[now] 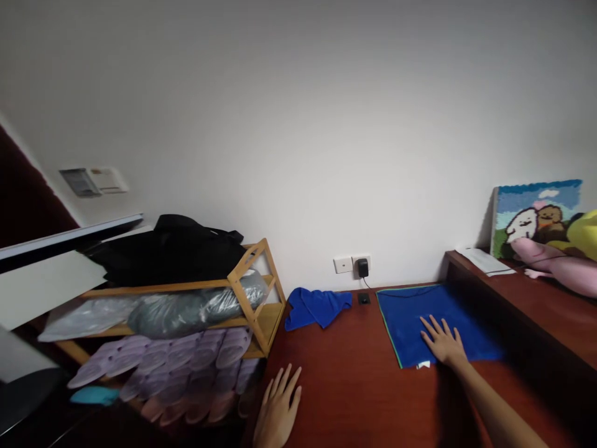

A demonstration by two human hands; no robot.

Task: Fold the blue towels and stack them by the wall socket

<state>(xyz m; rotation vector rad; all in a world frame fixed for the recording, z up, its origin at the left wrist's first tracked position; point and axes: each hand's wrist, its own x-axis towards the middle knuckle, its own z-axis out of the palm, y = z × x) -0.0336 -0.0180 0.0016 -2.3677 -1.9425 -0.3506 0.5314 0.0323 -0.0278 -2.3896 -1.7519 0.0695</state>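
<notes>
All fingers apart, gripping nothing | your right hand (445,343) lies over the flat blue cloth (403,323), right side of the table (345,370) | your left hand (276,412) is by the table's left edge | step: apparently smoothing | next likely calls for light, level palm pressure

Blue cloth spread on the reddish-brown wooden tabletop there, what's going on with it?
A person's right hand rests open on the flat, green-edged blue cloth, which lies on the reddish-brown wooden tabletop. The left hand is open near the tabletop's left edge, holding nothing. A second, crumpled blue cloth lies untouched near the white wall.
</notes>
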